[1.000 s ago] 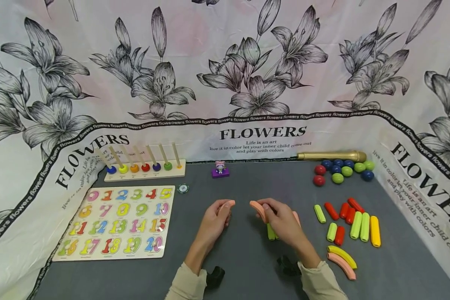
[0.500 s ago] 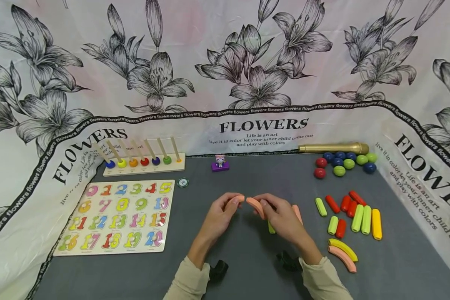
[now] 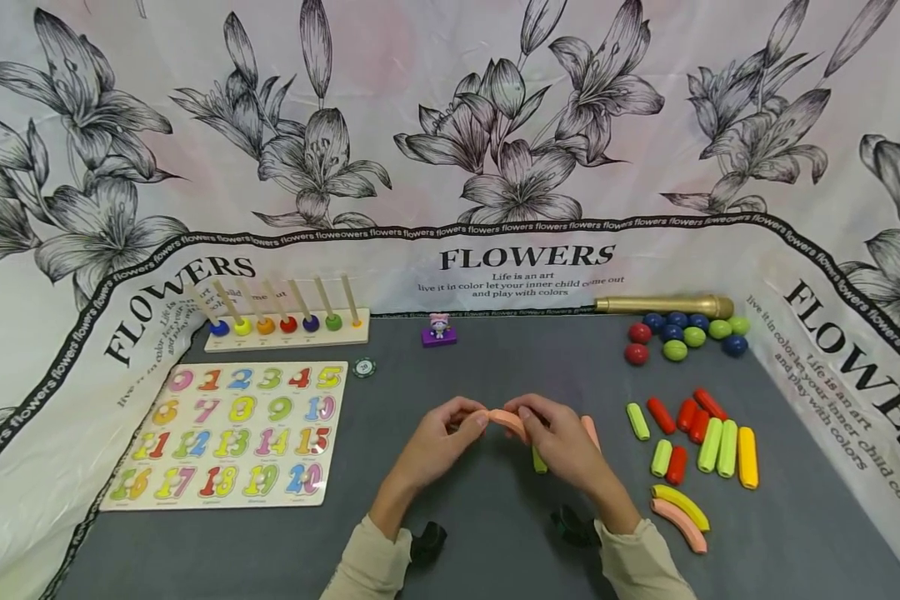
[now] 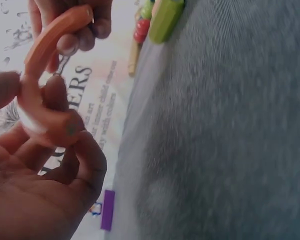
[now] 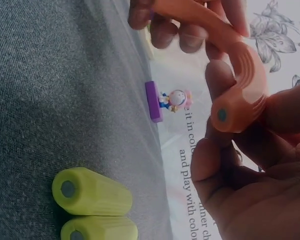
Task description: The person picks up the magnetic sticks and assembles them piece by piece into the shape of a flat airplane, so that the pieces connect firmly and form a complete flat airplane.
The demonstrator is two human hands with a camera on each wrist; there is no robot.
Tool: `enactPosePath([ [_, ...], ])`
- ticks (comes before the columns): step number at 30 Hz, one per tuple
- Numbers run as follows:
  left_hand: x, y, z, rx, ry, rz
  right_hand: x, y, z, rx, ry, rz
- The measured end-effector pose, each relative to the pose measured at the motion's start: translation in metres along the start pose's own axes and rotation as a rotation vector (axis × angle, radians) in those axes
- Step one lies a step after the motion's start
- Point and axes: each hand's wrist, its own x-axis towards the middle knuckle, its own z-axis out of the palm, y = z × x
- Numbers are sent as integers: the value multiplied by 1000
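Note:
My left hand pinches an orange curved magnetic stick between thumb and fingers; in the head view the hand covers most of it. A second curved stick is gripped by my right hand, and its end meets the first one's between the hands. Grey-green dots mark stick ends, as on the near end in the right wrist view. Below the right hand lie lime green sticks, partly hidden in the head view. A peach stick shows behind that hand.
Red, lime and yellow sticks lie to the right, with two curved ones nearer me. Behind them are coloured balls and a gold microphone. A number board, peg stand, chip and small figurine stand left and back.
My hands have come together from apart, the left moving right, until the two curved sticks meet end to end. Both hands keep their grip, and the view has shifted slightly.

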Motion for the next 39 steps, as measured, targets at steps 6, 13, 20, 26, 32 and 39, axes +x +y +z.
enactPosePath([
  [6,-12,0,-8,136,-65,6,2,2,8,-4,-68,51],
  [13,-29,-7,-16,258,-114,-39,2,7,24,-50,-110,39],
  [20,-49,-9,-41,277,68,-135,24,11,49,-74,-221,-37],
  [26,-45,-8,-57,380,265,-208,73,4,74,-150,-232,-96],
  [32,-31,-8,-66,443,379,-307,119,3,88,-212,-317,-145],
  [39,-21,-10,-75,445,404,-395,146,4,97,-233,-386,-147],
])
